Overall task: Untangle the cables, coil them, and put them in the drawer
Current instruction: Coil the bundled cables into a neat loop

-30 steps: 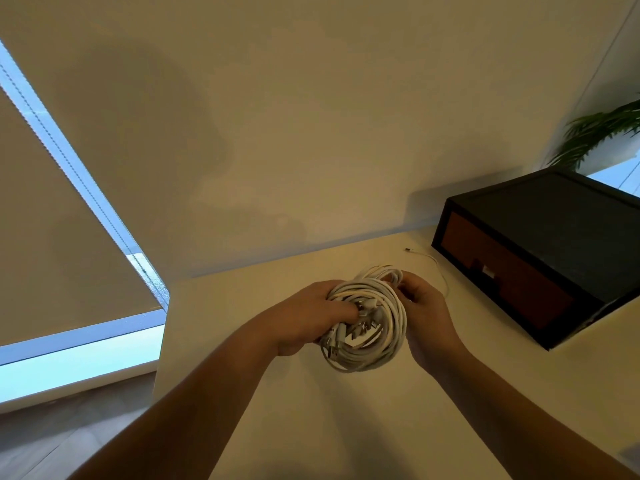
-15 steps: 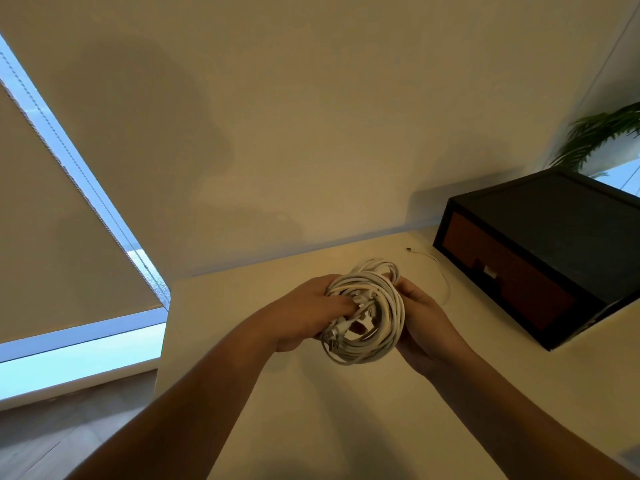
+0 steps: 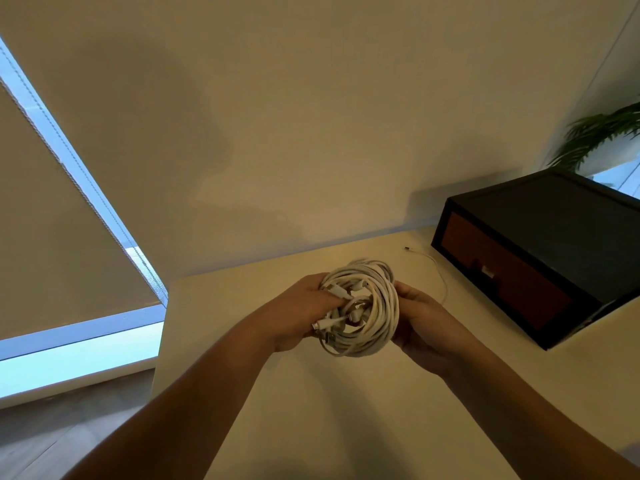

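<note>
Gripping 1 tangled bundle of white cables [image 3: 360, 306] above the bench [image 3: 311, 410] with 2 hands: clamping its left side with the left hand [image 3: 298, 313], fingers hooked through the loops, and cupping its right side with the right hand [image 3: 422, 320], fingers curled behind. Trailing 1 thin loose end [image 3: 437, 264] along the bench beyond the right hand. Sitting far right, well apart from the bundle: brown drawer [image 3: 502, 282], front flush in its black case [image 3: 571, 230].

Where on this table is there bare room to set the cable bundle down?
Free: the table left of the left hand up to its left edge, and the stretch on the near side of both hands. Tight: right of the cable bundle, where a loose thin cable lies between the right hand and the drawer box.
</note>
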Available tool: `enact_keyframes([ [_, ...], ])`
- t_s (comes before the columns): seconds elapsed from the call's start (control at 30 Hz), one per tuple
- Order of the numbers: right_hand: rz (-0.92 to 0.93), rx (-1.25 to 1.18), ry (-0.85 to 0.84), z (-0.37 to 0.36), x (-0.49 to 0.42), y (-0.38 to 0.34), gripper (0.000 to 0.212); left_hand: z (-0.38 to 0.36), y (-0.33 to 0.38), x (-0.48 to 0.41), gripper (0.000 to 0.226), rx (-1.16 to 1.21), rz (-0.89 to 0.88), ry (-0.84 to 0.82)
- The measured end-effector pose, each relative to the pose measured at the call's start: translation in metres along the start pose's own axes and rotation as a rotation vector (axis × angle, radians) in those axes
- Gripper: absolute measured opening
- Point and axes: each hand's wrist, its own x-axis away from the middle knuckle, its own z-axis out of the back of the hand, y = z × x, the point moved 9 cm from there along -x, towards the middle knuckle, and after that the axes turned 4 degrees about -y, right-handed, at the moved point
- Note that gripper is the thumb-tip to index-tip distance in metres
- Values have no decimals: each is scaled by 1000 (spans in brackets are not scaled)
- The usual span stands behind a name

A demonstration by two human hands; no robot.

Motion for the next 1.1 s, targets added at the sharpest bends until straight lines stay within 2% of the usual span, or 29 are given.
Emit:
enact_keyframes([
  [0.1,-39,-34,-7,-2,1,2,33,5,2,-3,35,-45,-35,31],
  [0.23,-63,-35,-10,-5,2,4,26,11,-1,-6,45,-156,-49,107],
  [0.37,-89,-73,-60,-20,4,0,46,22,-4,-6,49,-261,-66,222],
  [0.43,-69,8,-99,-28,6,-4,49,22,-4,-6,39,-286,-69,243],
  [0.53,-10,92,-107,-29,4,-8,44,19,-6,-8,26,-309,-61,237],
  [0.63,-16,38,-66,-24,4,-7,49,18,-8,-10,49,-267,-46,198],
  [0.7,-31,38,-80,-25,4,-5,49,18,-10,-8,56,-228,-44,165],
  [0.9,-9,83,-96,-28,4,-6,56,17,-5,-7,54,-207,-72,155],
  [1.1,18,-13,-156,-31,7,-6,69,11,-5,-10,53,-168,-18,43],
])
